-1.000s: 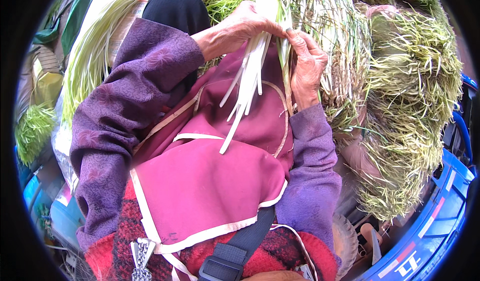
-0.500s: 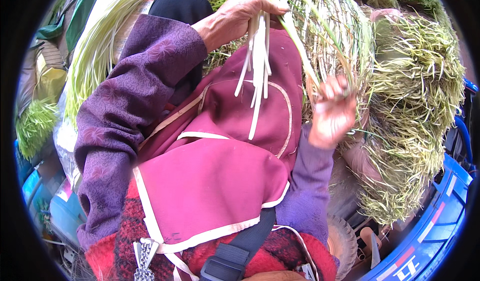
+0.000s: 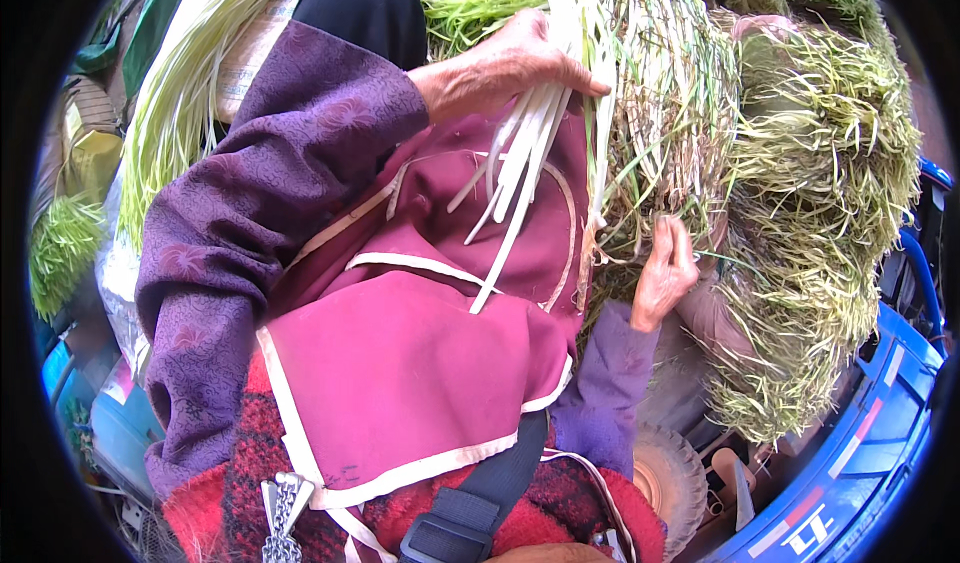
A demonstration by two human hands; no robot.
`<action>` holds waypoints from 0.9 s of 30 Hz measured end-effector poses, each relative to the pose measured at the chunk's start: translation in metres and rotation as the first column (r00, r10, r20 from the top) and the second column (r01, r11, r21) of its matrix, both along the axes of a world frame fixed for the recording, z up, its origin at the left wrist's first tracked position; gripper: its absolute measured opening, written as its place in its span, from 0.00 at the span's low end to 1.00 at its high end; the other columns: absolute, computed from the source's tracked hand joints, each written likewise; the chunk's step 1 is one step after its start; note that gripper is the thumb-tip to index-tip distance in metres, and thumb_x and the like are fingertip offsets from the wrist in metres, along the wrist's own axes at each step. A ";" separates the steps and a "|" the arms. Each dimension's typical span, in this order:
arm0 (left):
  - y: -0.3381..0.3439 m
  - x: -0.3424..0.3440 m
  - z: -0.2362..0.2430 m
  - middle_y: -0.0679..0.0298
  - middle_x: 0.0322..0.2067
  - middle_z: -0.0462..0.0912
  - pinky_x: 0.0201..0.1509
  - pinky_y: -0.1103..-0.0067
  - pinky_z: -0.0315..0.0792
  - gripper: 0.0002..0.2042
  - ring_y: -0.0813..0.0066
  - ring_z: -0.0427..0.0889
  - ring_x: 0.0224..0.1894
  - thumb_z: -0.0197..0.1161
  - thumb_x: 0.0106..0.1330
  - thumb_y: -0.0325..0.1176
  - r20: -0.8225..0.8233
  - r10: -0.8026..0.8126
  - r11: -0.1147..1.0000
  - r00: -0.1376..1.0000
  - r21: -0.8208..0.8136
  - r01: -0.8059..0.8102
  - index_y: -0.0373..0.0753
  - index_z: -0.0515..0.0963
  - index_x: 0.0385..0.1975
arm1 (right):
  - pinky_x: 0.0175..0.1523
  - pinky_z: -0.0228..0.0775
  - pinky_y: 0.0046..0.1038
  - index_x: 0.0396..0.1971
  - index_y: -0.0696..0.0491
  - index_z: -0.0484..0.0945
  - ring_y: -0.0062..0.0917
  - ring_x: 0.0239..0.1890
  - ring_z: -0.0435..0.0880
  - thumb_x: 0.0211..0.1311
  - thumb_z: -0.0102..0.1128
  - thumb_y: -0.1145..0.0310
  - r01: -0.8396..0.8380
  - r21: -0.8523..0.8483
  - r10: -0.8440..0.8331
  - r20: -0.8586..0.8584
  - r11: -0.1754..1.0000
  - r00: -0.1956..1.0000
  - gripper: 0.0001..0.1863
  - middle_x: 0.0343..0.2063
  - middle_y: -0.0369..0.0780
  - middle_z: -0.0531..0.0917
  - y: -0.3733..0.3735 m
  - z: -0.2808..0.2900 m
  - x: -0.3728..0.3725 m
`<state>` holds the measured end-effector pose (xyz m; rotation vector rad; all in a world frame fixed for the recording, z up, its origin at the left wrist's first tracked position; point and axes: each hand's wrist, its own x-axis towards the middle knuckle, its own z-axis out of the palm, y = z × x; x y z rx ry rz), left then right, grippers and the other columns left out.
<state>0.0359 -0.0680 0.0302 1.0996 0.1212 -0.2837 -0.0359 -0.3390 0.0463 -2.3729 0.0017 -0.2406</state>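
My left hand [image 3: 525, 58] is closed around a bunch of long white-stemmed greens [image 3: 512, 163]. The white stem ends hang over my maroon apron [image 3: 430, 333], and the yellow-green leaves spread above the hand. One stalk [image 3: 603, 143] hangs apart at the bunch's right side, with brown, withered bits near its lower end. To the right and lower down, my right hand [image 3: 665, 273] has its fingers pressed together beside a heap of untrimmed stalks [image 3: 665, 103] with dry, brownish strands. Whatever those fingers may pinch is too small to make out.
Pale greens [image 3: 180, 103] lie across my left side, by my dark-clad knee [image 3: 365, 13]. A big pile of yellowish-green leaves [image 3: 820, 193] fills the right. Beyond it are a blue vehicle side panel [image 3: 850, 473] and a tyre [image 3: 670, 483].
My right hand has dropped slightly down and away from the separate stalk, which now hangs straighter. The bunch in my left hand has shifted a little lower and right, its stem ends swinging left.
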 end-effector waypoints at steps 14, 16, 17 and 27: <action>0.009 0.004 -0.014 0.62 0.23 0.80 0.25 0.84 0.72 0.09 0.79 0.78 0.21 0.70 0.47 0.27 0.051 0.044 0.999 0.998 0.020 -0.046 0.33 0.78 0.26 | 0.26 0.67 0.18 0.31 0.59 0.80 0.16 0.21 0.75 0.58 0.57 0.71 -0.171 0.444 0.237 -0.098 0.879 0.966 0.07 0.19 0.36 0.80 0.091 0.002 0.060; 0.010 0.004 -0.014 0.62 0.20 0.79 0.25 0.84 0.72 0.08 0.78 0.78 0.21 0.70 0.47 0.27 0.020 0.025 0.999 0.999 0.041 -0.026 0.33 0.77 0.23 | 0.24 0.65 0.17 0.30 0.59 0.79 0.16 0.19 0.75 0.59 0.55 0.71 -0.118 0.414 0.159 -0.066 0.902 0.985 0.07 0.18 0.36 0.79 0.086 0.013 0.069; 0.010 0.004 -0.014 0.61 0.20 0.79 0.25 0.83 0.72 0.08 0.77 0.79 0.20 0.70 0.47 0.27 0.038 0.024 0.999 0.999 0.047 -0.026 0.33 0.77 0.23 | 0.24 0.67 0.18 0.30 0.59 0.79 0.18 0.19 0.76 0.59 0.55 0.72 -0.046 0.458 0.083 -0.061 0.888 0.995 0.07 0.17 0.37 0.79 0.083 0.022 0.076; 0.030 0.003 0.003 0.59 0.22 0.79 0.23 0.85 0.76 0.10 0.77 0.79 0.18 0.67 0.51 0.27 -0.122 -0.009 1.000 0.992 -0.008 0.009 0.31 0.74 0.29 | 0.23 0.70 0.16 0.32 0.60 0.79 0.17 0.20 0.78 0.51 0.62 0.77 -0.217 0.158 0.166 0.286 0.963 0.944 0.07 0.21 0.39 0.81 0.049 0.071 0.104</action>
